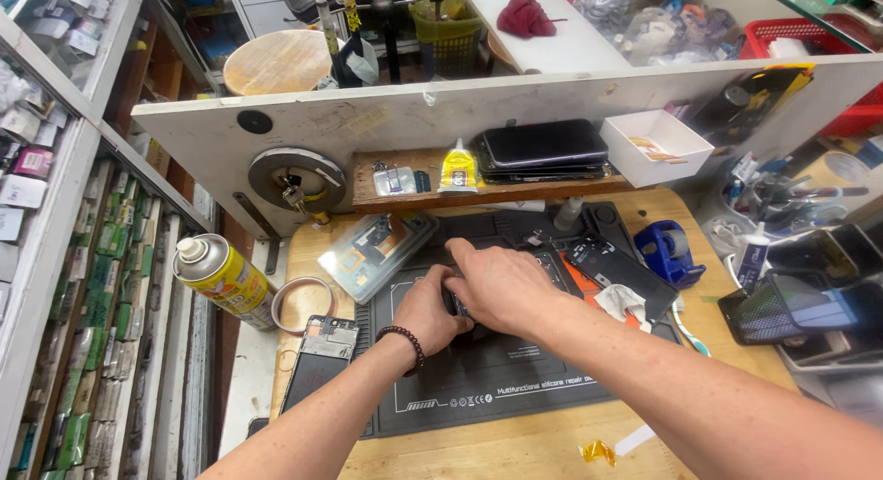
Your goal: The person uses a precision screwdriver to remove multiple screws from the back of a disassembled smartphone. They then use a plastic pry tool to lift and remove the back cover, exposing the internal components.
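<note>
At the centre of the frame, both hands are meeting over a dark mat (478, 379). The left hand (430, 310) and right hand (501, 285) are together gripping a small dark device (457, 305), mostly hidden under the fingers. A spray can (221, 276) is lying at left, a phone frame (320, 356) at lower left.

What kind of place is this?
Probably a phone repair shop: a stack of phones on the small shelf, an opened phone frame, and both hands working on the dark repair mat.
</note>
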A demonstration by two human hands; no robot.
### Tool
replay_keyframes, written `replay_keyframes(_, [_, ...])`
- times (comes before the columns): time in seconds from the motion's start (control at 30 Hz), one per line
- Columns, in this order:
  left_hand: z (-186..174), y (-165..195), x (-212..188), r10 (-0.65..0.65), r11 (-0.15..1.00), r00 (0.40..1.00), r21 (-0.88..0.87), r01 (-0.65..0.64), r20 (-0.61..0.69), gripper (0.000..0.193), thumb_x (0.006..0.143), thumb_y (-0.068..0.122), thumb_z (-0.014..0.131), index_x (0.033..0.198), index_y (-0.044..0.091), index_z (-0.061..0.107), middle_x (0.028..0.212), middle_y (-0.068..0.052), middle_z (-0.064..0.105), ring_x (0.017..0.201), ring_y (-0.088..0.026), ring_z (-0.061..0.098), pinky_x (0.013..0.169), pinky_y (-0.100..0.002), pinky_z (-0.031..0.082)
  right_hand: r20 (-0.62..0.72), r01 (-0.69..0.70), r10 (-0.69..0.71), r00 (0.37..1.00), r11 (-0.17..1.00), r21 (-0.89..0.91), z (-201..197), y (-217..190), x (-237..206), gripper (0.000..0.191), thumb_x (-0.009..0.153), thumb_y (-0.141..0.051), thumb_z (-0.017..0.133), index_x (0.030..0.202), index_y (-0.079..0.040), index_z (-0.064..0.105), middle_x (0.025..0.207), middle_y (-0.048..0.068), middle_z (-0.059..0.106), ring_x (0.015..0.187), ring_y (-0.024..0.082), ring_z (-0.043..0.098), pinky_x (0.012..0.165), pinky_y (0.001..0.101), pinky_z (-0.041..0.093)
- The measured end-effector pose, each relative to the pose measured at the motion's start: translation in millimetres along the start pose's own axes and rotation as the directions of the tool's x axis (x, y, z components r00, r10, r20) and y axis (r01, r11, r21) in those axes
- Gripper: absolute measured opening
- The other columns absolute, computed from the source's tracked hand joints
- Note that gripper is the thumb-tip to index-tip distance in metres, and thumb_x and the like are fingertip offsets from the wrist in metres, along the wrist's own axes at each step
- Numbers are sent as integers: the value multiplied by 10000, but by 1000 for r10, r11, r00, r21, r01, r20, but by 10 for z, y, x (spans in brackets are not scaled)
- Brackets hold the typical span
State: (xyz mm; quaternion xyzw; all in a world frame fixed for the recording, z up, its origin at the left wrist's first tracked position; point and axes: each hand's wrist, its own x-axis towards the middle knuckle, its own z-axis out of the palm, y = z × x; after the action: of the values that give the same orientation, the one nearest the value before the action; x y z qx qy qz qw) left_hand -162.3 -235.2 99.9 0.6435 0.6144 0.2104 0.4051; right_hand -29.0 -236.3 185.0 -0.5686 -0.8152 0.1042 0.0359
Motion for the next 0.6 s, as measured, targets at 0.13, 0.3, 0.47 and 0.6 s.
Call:
replay_keyframes(0.13, [-13, 8, 35, 5, 1000, 1000, 25, -5, -12, 799, 650, 149, 920, 1347, 120, 531, 1240, -185, 647, 1152, -339, 644, 985, -407, 522, 6, 26, -26, 1000, 999, -30, -52, -30, 3, 257, 923, -230, 592, 1127, -75, 603, 853, 212, 734, 859, 425, 702, 762, 551, 535])
replay_keyframes(0.3, [-39, 42, 42, -18, 1000, 1000, 26, 18, 25, 794, 658, 162, 884, 1364, 120, 523, 1201, -165, 710, 1130, -322, 687, 967, -409, 543, 11, 18, -17, 1000, 997, -72, -31, -13, 26, 258, 950, -282, 604, 1078, -59, 590, 849, 206, 728, 859, 425, 695, 749, 549, 539])
replay_keyframes(0.47, [-54, 85, 17, 48, 999, 999, 5, -47, -11, 764, 669, 186, 900, 1335, 93, 540, 1232, -177, 686, 1169, -341, 654, 979, -412, 531, -99, 87, -83, 992, 996, 36, 48, -3, -16, 270, 898, -202, 621, 1129, -68, 575, 823, 210, 731, 812, 425, 700, 723, 552, 533])
replay_keyframes(0.6, [-85, 108, -13, 24, 1000, 1000, 13, -25, 4, 752, 696, 215, 884, 1350, 95, 532, 1248, -177, 685, 1188, -337, 652, 990, -412, 528, -130, 61, -48, 990, 993, 98, 74, -4, -44, 258, 914, -262, 641, 1055, -58, 571, 842, 187, 733, 812, 405, 705, 698, 534, 545])
